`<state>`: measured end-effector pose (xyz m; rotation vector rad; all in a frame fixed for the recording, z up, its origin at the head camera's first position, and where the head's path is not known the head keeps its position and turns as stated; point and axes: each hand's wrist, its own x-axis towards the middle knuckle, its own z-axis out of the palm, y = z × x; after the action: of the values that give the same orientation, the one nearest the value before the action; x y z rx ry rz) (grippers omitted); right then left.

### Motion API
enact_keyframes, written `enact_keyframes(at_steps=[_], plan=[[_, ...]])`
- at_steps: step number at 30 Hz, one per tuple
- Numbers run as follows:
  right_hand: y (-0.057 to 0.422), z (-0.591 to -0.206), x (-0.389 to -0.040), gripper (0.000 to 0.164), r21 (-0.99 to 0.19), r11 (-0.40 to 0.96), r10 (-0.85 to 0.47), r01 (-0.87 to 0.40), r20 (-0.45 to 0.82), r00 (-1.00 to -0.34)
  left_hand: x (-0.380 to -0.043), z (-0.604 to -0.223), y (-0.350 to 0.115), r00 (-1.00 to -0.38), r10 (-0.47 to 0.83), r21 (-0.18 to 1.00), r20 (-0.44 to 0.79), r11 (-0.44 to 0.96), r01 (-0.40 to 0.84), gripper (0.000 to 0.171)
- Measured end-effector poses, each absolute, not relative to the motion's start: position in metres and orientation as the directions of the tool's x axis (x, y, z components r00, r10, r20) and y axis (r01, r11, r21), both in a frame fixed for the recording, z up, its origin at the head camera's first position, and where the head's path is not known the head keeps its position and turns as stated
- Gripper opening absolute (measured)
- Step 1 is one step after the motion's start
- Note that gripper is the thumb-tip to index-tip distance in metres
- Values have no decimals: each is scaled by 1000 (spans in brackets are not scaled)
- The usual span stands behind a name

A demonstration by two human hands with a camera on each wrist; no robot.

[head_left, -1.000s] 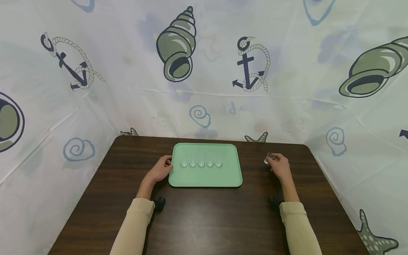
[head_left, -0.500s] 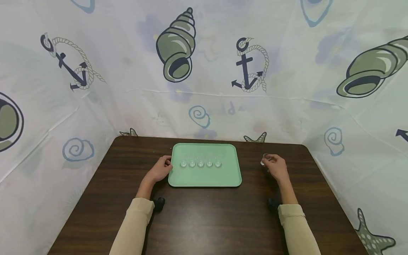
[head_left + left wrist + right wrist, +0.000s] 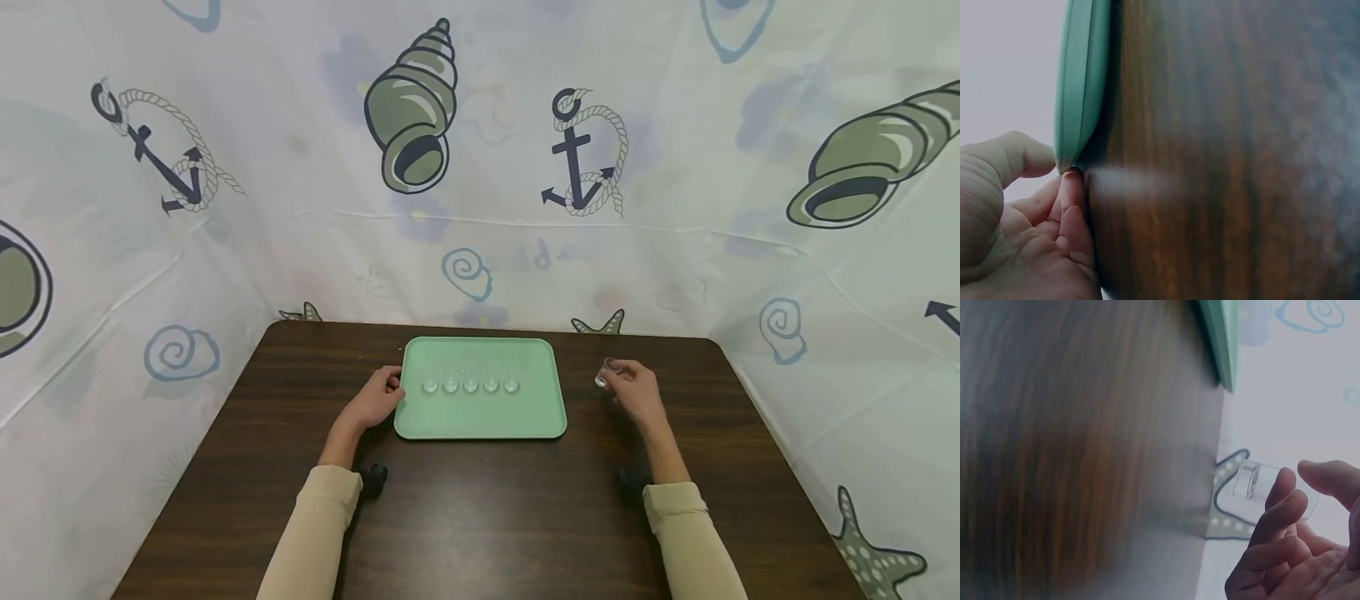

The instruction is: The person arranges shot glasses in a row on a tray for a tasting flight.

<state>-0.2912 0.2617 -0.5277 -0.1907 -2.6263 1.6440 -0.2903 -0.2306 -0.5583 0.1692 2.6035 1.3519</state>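
Note:
A light green tray point(image 3: 480, 421) lies on the table. Across its middle stands a row of several small clear glasses point(image 3: 470, 383). At the tray's left side is my left hand point(image 3: 375, 398); in the left wrist view, its thumb and fingers point(image 3: 1072, 190) pinch the tray's rim. To the right of the tray, my right hand point(image 3: 637, 393) holds another small clear glass point(image 3: 602, 378) above the table. Thumb and fingers pinch this shot glass near its rim, its thick base pointing away from the palm point(image 3: 1249, 480) in the right wrist view.
The dark wood-grain table point(image 3: 487, 517) ends at a back edge against a pale cloth point(image 3: 510, 192) printed with shells, anchors and starfish. The cloth also rises along the left and right sides.
My right hand has moved left toward the tray, carrying the small clear glass. My left hand keeps its place at the tray's left rim, and the row of glasses is unchanged.

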Motion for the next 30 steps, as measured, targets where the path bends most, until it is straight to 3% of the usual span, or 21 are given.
enact_keyframes(at_steps=[30], plan=[[204,-530,-291,39,-932,361,58,37,-18,-998,-291,-557,-231,-972,195,821,-131,572,4,57]])
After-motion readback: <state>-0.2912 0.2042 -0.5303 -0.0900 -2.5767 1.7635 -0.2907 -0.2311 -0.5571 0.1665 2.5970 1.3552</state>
